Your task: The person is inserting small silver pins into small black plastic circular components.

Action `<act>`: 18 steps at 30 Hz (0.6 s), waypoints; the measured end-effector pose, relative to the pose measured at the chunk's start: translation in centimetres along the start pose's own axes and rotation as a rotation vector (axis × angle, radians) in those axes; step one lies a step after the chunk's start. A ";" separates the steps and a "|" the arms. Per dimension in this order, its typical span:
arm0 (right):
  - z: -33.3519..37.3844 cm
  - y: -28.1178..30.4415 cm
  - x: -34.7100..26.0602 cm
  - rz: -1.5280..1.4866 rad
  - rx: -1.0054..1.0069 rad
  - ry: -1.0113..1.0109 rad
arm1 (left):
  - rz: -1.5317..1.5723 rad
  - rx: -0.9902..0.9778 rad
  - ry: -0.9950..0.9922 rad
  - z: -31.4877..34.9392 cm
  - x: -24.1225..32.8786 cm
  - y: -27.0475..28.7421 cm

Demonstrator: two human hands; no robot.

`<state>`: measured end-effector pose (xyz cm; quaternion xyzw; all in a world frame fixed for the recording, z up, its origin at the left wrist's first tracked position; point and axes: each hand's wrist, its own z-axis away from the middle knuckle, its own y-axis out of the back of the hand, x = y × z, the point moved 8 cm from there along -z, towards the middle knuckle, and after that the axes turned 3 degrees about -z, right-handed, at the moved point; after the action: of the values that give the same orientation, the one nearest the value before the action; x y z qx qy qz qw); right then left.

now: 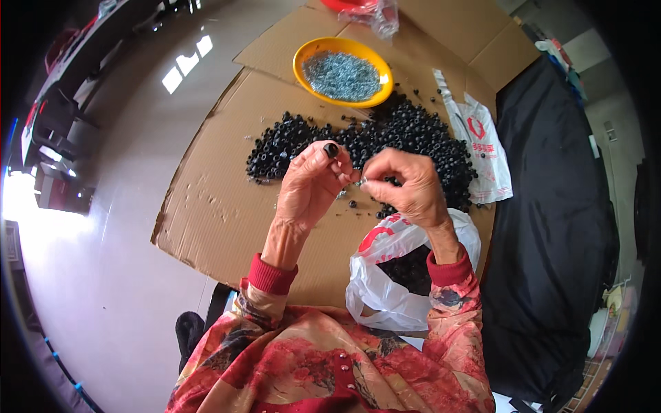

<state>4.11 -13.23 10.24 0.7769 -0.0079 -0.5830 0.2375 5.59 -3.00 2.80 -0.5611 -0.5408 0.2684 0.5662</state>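
Between the thumb and fingers of my left hand (308,184) sits a small black plastic cap (331,149). My right hand (407,184) is closed in a pinch close beside the left fingers. A tiny shiny metal piece (362,181) shows at its fingertips, too small to name surely. Under and beyond both hands spreads a heap of black plastic caps (430,138) on flattened cardboard (213,193). Past the heap stands a yellow oval bowl (301,77) filled with small silvery metal pieces (342,76).
Below my right wrist an open white plastic bag (368,292) holds more black pieces. Another white bag (492,168) lies flat at the heap's right. A red container (348,4) with clear plastic stands at the far edge. Black fabric (551,227) covers something on the right.
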 end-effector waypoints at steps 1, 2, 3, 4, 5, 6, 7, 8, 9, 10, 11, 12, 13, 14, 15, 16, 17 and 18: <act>-0.6 0.5 -1.4 -0.060 0.030 0.042 | -0.004 0.025 0.003 0.0 0.0 -0.1; -1.3 0.8 -2.7 -0.039 0.038 0.095 | 0.006 0.038 -0.009 -0.2 -0.2 -0.4; -1.7 1.3 -4.1 -0.014 0.048 0.142 | 0.012 0.029 -0.005 -0.4 -0.3 -0.9; -2.0 1.5 -5.2 0.043 0.050 0.166 | -0.032 0.028 -0.009 -0.5 -0.5 -1.4; -2.2 1.6 -6.1 0.108 0.049 0.212 | -0.076 0.030 -0.014 -0.6 -0.5 -1.7; -2.5 1.5 -6.3 0.157 0.060 0.244 | -0.100 0.035 -0.009 -0.6 -0.5 -1.7; -2.6 1.3 -6.6 0.205 0.069 0.276 | -0.095 0.037 -0.012 -0.6 -0.5 -1.5; -2.7 1.1 -6.4 0.206 0.063 0.274 | -0.129 0.031 -0.028 -0.5 -0.4 -1.4; -2.6 0.9 -6.3 0.200 0.051 0.281 | -0.165 0.025 -0.040 -0.5 -0.3 -1.3; -2.5 0.7 -6.3 0.193 0.039 0.287 | -0.163 0.029 -0.041 -0.3 -0.2 -1.3; -2.5 0.6 -6.2 0.192 0.035 0.283 | -0.195 0.035 -0.050 -0.2 0.0 -1.3; -2.5 0.4 -6.4 0.234 0.020 0.299 | -0.225 0.038 -0.057 -0.2 0.1 -1.5; -2.5 0.3 -6.5 0.276 0.006 0.314 | -0.220 0.040 -0.054 0.0 0.1 -1.5; -2.5 0.3 -6.4 0.277 0.004 0.308 | -0.252 0.049 -0.058 0.1 0.2 -1.4; -2.6 0.1 -6.4 0.282 -0.021 0.320 | -0.287 0.059 -0.064 0.2 0.3 -1.3; -2.6 -0.1 -6.4 0.286 -0.046 0.330 | -0.285 0.064 -0.062 0.3 0.3 -1.1; -2.8 0.0 -6.3 0.282 -0.048 0.324 | -0.303 0.071 -0.065 0.4 0.3 -1.0; -3.0 -0.1 -6.1 0.269 -0.102 0.282 | -0.320 0.073 -0.062 0.4 0.2 -0.8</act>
<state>4.81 -10.26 16.34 0.8299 -0.0487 -0.4312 0.3507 5.03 -2.85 3.56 -0.4384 -0.6303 0.2114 0.6048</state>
